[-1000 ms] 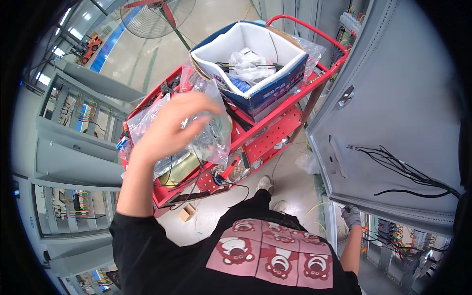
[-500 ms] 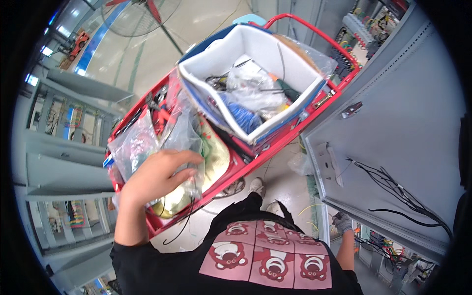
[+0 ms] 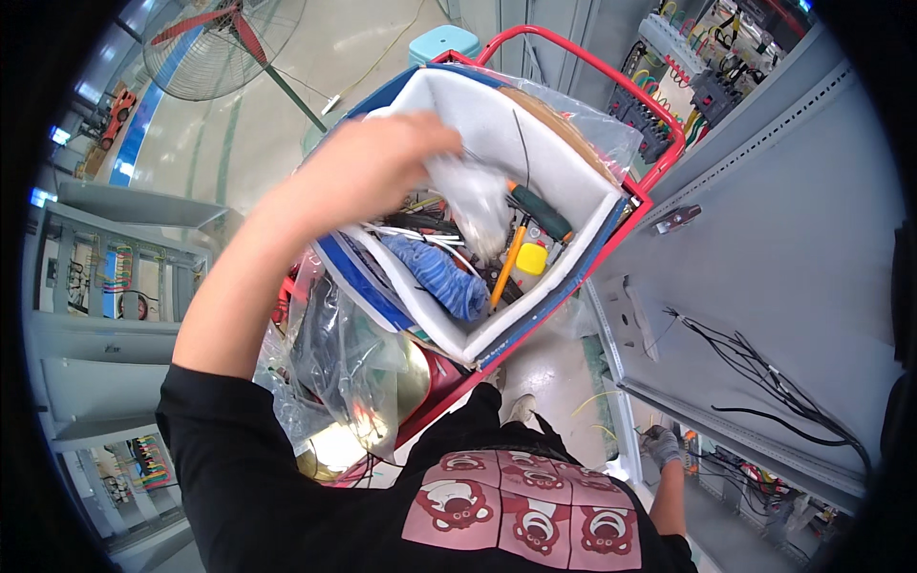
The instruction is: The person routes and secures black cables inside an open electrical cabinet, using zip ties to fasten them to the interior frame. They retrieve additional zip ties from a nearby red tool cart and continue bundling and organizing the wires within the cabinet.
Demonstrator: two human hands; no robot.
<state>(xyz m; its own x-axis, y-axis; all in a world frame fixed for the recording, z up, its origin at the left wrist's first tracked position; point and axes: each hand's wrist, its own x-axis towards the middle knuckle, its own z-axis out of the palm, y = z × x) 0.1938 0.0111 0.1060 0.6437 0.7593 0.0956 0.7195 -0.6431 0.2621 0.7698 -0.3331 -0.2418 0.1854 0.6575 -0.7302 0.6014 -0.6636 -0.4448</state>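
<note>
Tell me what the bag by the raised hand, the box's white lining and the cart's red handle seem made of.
Bag: probably thin plastic, shiny; it looks whitish, crumpled and partly see-through.
White lining: likely foam, matte; its walls look thick.
Red handle: perhaps painted metal, smooth; it's a bent, evenly red tube, though plastic is possible.

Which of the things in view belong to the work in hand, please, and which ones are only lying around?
Apparently in use:
left hand, at the clear plastic bag (blur hides the grip)
white-lined box, under this hand
gloved right hand, beside the grey cabinet door

Apparently just lying about:
blue bundle, orange stick and green-handled tool in the box
standing fan
</note>
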